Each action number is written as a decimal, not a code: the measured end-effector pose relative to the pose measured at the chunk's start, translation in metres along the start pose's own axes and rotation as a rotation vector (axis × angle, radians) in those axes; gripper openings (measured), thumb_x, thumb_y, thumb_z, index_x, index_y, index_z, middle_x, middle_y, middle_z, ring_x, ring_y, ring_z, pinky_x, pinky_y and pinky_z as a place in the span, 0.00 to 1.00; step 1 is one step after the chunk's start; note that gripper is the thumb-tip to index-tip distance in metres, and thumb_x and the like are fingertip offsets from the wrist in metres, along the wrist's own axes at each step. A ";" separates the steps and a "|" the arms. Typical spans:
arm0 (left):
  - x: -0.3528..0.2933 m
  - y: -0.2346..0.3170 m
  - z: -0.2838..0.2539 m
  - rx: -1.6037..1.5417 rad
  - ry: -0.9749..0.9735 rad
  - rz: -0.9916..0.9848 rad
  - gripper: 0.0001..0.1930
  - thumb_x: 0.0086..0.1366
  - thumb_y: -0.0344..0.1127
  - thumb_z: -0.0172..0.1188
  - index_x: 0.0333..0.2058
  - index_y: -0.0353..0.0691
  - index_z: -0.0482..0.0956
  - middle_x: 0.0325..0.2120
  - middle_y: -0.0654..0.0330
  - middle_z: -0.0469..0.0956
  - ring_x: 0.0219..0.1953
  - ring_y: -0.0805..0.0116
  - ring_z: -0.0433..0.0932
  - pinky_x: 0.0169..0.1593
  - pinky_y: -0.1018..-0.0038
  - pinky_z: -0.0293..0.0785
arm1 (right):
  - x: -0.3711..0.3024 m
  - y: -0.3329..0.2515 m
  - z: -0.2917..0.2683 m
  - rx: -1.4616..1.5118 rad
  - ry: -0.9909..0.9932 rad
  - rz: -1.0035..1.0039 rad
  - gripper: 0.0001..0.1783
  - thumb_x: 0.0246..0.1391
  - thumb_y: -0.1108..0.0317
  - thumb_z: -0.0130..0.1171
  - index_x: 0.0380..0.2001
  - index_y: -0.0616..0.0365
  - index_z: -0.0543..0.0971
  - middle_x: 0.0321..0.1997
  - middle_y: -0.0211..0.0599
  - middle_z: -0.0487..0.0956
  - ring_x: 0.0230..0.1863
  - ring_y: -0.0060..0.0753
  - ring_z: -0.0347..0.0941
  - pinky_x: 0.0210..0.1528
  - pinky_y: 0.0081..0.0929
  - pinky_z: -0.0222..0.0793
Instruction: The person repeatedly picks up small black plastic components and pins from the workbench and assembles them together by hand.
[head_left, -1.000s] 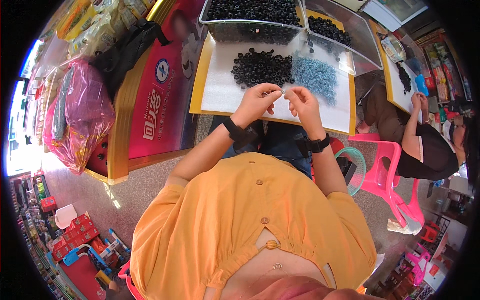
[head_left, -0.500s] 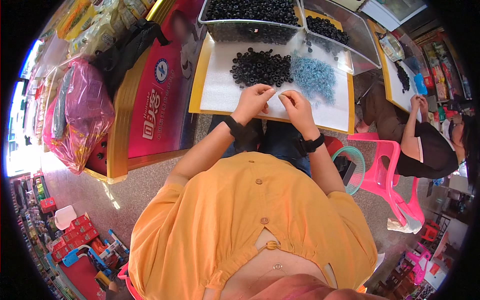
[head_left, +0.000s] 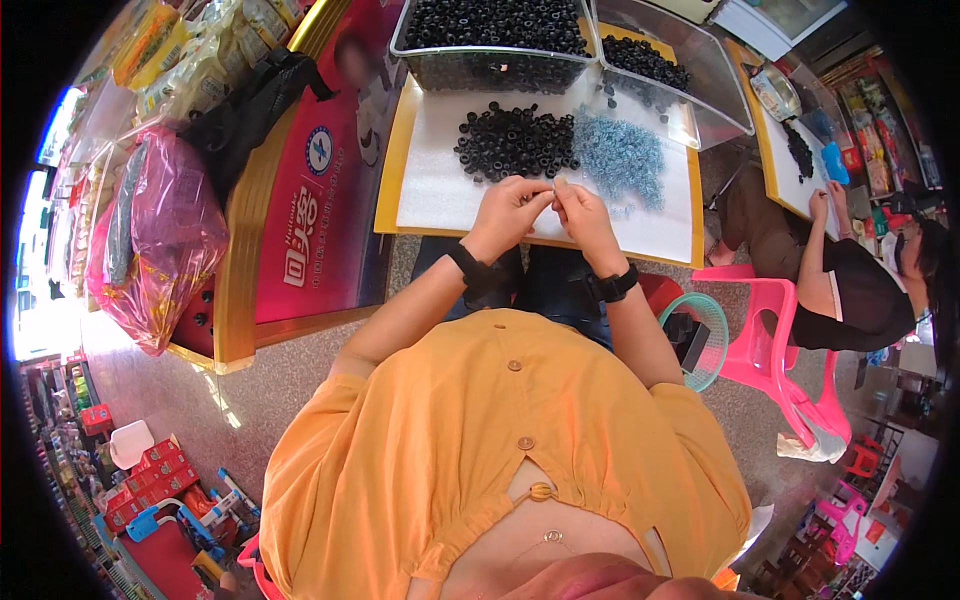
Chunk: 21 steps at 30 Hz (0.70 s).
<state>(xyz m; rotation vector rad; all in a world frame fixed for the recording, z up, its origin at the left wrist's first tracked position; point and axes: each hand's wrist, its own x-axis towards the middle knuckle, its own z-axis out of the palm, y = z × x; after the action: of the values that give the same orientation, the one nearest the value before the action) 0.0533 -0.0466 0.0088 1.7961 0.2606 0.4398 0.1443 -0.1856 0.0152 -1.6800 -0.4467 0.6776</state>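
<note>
My left hand [head_left: 510, 212] and my right hand [head_left: 584, 218] meet fingertip to fingertip over the near edge of a white board [head_left: 425, 195] with a yellow rim. Both are pinched closed; what sits between the fingertips is too small to make out. Just beyond them lies a pile of black ring-shaped pieces [head_left: 515, 140]. To its right, touching it, spreads a heap of small pale-blue pieces [head_left: 622, 160].
Behind the piles stands a clear plastic bin [head_left: 500, 72] of black rings, beside a second clear bin [head_left: 700, 110] with fewer. A green basket [head_left: 712, 345] and a pink chair [head_left: 765, 345] are at right, near another seated person [head_left: 870, 300]. A pink bag [head_left: 165, 235] hangs over the left counter.
My two hands have come together, fingertips now touching where a gap was before. The other person's hands have shifted apart slightly.
</note>
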 end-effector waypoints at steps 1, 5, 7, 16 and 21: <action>0.000 0.001 -0.001 0.124 0.013 0.108 0.09 0.64 0.37 0.62 0.38 0.38 0.84 0.24 0.63 0.76 0.23 0.77 0.74 0.24 0.79 0.73 | 0.000 0.004 0.000 0.000 0.003 -0.002 0.26 0.65 0.50 0.51 0.25 0.64 0.76 0.21 0.28 0.73 0.26 0.22 0.67 0.30 0.27 0.65; -0.005 0.006 -0.007 0.262 -0.049 0.132 0.10 0.63 0.38 0.63 0.36 0.38 0.84 0.25 0.59 0.77 0.26 0.73 0.76 0.31 0.75 0.72 | -0.008 0.006 0.000 -0.206 0.034 -0.160 0.25 0.66 0.51 0.49 0.25 0.63 0.75 0.21 0.36 0.74 0.25 0.29 0.67 0.31 0.30 0.64; -0.007 0.004 -0.008 0.270 -0.069 0.133 0.11 0.63 0.39 0.63 0.37 0.37 0.84 0.24 0.60 0.77 0.25 0.74 0.76 0.29 0.76 0.72 | -0.011 0.005 -0.002 -0.310 0.033 -0.202 0.25 0.66 0.52 0.49 0.25 0.63 0.75 0.22 0.40 0.74 0.25 0.33 0.69 0.32 0.31 0.65; 0.000 0.003 -0.011 -0.173 -0.275 -0.399 0.14 0.65 0.41 0.62 0.39 0.35 0.82 0.21 0.63 0.77 0.17 0.78 0.74 0.21 0.81 0.72 | -0.013 0.013 -0.008 -0.401 -0.008 -0.488 0.17 0.66 0.59 0.49 0.31 0.63 0.76 0.30 0.43 0.75 0.32 0.38 0.70 0.38 0.30 0.66; -0.003 0.010 -0.012 -0.113 -0.258 -0.361 0.13 0.65 0.40 0.61 0.39 0.34 0.82 0.20 0.64 0.77 0.18 0.79 0.74 0.21 0.80 0.72 | -0.013 0.006 -0.018 -0.396 -0.144 -0.377 0.17 0.66 0.59 0.48 0.31 0.63 0.75 0.28 0.39 0.74 0.31 0.34 0.69 0.36 0.28 0.65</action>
<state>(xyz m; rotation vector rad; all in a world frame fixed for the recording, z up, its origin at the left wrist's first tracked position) 0.0450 -0.0402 0.0205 1.6303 0.3624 -0.0325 0.1460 -0.2088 0.0142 -1.8474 -1.0252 0.4484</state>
